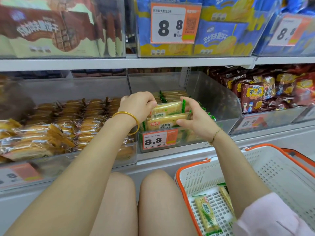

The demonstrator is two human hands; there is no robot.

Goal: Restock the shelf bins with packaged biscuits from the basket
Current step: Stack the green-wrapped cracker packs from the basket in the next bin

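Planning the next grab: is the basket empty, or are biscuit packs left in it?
Not empty: at least two green-trimmed biscuit packs sit at the bottom of the white basket.

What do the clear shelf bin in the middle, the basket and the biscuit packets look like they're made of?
Shelf bin: rigid clear plastic with a glossy finish; the stock inside shows through its walls.
Basket: white moulded plastic, matte and perforated all over, with an orange rim.
Biscuit packets: thin shiny film, probably plastic; it glints, and the biscuits show through.
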